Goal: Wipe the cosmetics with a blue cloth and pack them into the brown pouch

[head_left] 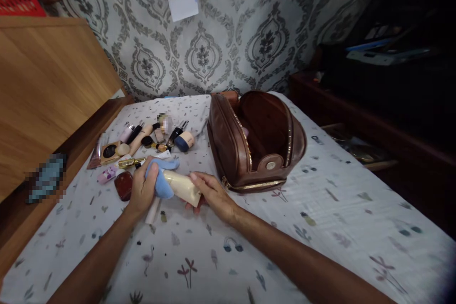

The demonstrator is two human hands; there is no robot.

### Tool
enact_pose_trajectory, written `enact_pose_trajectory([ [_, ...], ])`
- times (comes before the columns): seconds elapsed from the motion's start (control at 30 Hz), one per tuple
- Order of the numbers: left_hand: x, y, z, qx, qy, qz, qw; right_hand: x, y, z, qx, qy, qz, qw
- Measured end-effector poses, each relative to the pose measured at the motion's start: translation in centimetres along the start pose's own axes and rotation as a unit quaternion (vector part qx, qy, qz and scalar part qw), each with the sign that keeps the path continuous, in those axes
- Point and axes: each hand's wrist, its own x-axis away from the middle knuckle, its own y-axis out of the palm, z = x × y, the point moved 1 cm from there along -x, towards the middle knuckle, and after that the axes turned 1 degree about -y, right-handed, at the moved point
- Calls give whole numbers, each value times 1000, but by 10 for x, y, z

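My right hand (217, 197) grips one end of a pale cream squeeze tube (182, 187), with the thumb on top and fingers underneath. In my left hand (141, 192) is a light blue cloth (164, 184), pressed around the tube's other end, which it hides. A slim whitish stick-like item (152, 212) lies on the sheet below the cloth. To the right stands a brown leather toiletry bag (228, 147), unzipped with its mouth wide. Beside my left hand lie a dark red rounded item (123, 186) and a gold tube (131, 162).
Several cosmetics lie at the back left, among them a navy-banded jar (185, 141) and a compact box (109, 151). A wooden panel (53, 95) borders the left. The patterned sheet (285, 247) covers the surface up to the wallpapered wall (203, 52). Dark furniture stands at right.
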Motion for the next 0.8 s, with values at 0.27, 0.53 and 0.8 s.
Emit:
enact_pose_trajectory([
  [0.27, 0, 0, 4, 5, 7, 18, 1000, -4, -2, 3, -91, 91, -35, 991],
  [0.53, -4, -1, -5, -16, -41, 59, 997, 9, 2, -7, 381, -204, 79, 899],
  [0.8, -3, 0, -6, -3, -51, 59, 997, 9, 4, -6, 535, -234, 94, 806],
])
